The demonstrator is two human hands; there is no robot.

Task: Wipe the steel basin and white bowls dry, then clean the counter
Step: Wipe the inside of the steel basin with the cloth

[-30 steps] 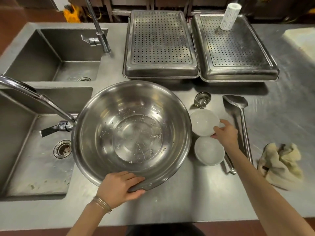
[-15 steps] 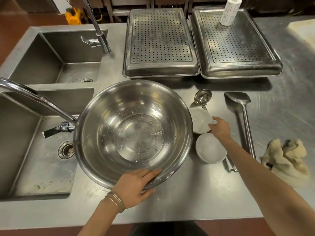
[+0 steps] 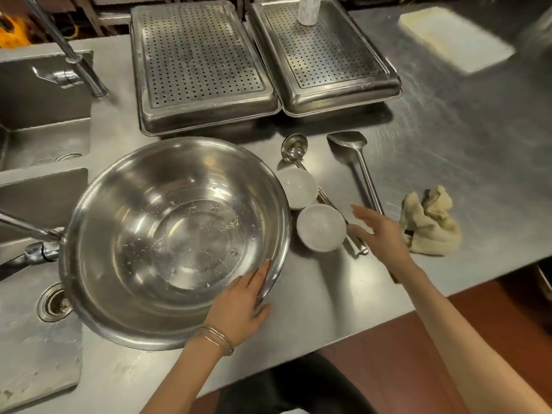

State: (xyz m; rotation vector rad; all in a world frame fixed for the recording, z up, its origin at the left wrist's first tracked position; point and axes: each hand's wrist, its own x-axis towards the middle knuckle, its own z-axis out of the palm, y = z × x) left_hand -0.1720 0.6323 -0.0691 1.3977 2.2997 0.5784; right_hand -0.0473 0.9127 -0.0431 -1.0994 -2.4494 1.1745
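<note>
A big steel basin [image 3: 143, 204] with water drops inside sits on the counter [image 3: 328, 294] beside the sink. My left hand [image 3: 239, 303] grips its near right rim. Two small white bowls stand just right of the basin: the far white bowl [image 3: 297, 186] and the near white bowl [image 3: 321, 227]. My right hand [image 3: 379, 231] hovers just right of the near bowl, fingers spread, holding nothing. A crumpled beige cloth [image 3: 430, 227] lies on the counter to the right of that hand.
A steel ladle [image 3: 294, 146] and a long steel spatula [image 3: 355, 162] lie behind the bowls. Two perforated steel trays [image 3: 203, 64] stand at the back, a white roll [image 3: 307, 8] on the right one. Sinks [image 3: 35, 339] with taps lie left; a white board [image 3: 454, 37] far right.
My right hand has let go of the far bowl and drawn back to the right of the near bowl. My left hand slid rightward along the basin's rim.
</note>
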